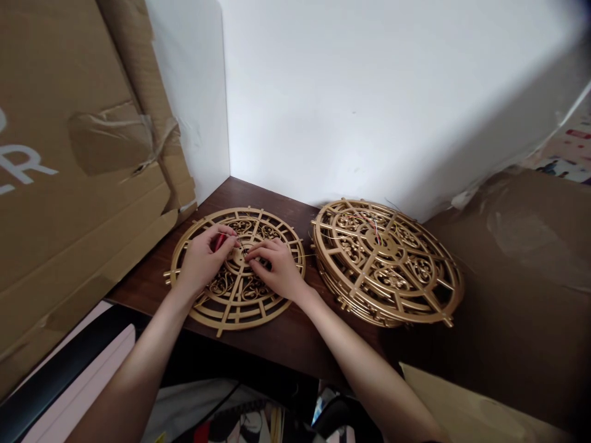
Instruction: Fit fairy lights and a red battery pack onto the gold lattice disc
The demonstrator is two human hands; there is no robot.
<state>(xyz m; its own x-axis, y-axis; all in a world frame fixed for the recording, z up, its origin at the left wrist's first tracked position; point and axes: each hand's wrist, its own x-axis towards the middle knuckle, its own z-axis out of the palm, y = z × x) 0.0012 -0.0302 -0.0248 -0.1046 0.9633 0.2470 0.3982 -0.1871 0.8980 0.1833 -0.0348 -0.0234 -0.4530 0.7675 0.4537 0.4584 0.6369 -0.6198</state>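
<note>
In the head view, one golden disc [235, 261] lies flat on the bench [300, 346], presumably steadied there for two-handed work. The left hand [205, 255] curls around one red item [220, 241]; the right hand [276, 263] bends over the disc's middle (pinching or not, I cannot tell). One stack of discs [386, 247], not countable, leans beside.

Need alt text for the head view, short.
Two bare hands work at the centre of a gold openwork disc on a dark brown tabletop; the left hand holds a small red item, the right hand's fingertips are at the hub. A stack of similar discs stands to the right, with thin wires on top.
</note>
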